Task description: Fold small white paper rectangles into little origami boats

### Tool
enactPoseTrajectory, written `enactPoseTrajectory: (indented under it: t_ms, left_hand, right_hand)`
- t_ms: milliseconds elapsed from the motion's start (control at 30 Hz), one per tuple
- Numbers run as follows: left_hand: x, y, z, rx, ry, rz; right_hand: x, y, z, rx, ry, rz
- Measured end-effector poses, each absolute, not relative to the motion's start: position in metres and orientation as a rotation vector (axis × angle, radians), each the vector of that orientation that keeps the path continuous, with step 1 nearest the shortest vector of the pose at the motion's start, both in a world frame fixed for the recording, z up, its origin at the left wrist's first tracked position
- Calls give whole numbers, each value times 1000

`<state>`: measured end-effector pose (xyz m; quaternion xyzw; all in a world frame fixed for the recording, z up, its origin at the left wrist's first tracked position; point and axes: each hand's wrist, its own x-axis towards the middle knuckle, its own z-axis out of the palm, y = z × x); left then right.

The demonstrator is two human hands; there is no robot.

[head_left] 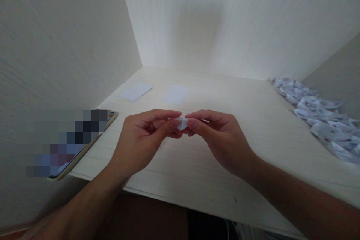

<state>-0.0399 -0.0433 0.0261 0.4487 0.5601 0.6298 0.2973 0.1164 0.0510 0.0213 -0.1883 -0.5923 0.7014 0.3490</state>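
Note:
Between my two hands is a small folded piece of white paper [183, 123], held just above the table. My left hand [146, 131] pinches its left end between thumb and fingers. On the other end, my right hand [216, 131] has the same kind of pinch. My fingertips cover most of the paper, so only its middle shows. Beyond my hands lie a stack of white paper sheets [137, 92] on the left and a single-looking white sheet [176, 95] beside it.
Many folded white paper pieces [320, 114] are heaped along the right side of the pale table [225, 187]. A phone-like device [84, 146], partly pixelated, leans at the left edge. Walls [202, 22] enclose the back and sides.

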Motion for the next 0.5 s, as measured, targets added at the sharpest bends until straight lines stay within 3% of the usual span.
enactPoseTrajectory:
  t_ms: [500]
  left_hand:
    - [-37, -44, 29, 1210, 1437, 1712]
  right_hand:
    - [115, 52, 24, -520, -1589, 1805]
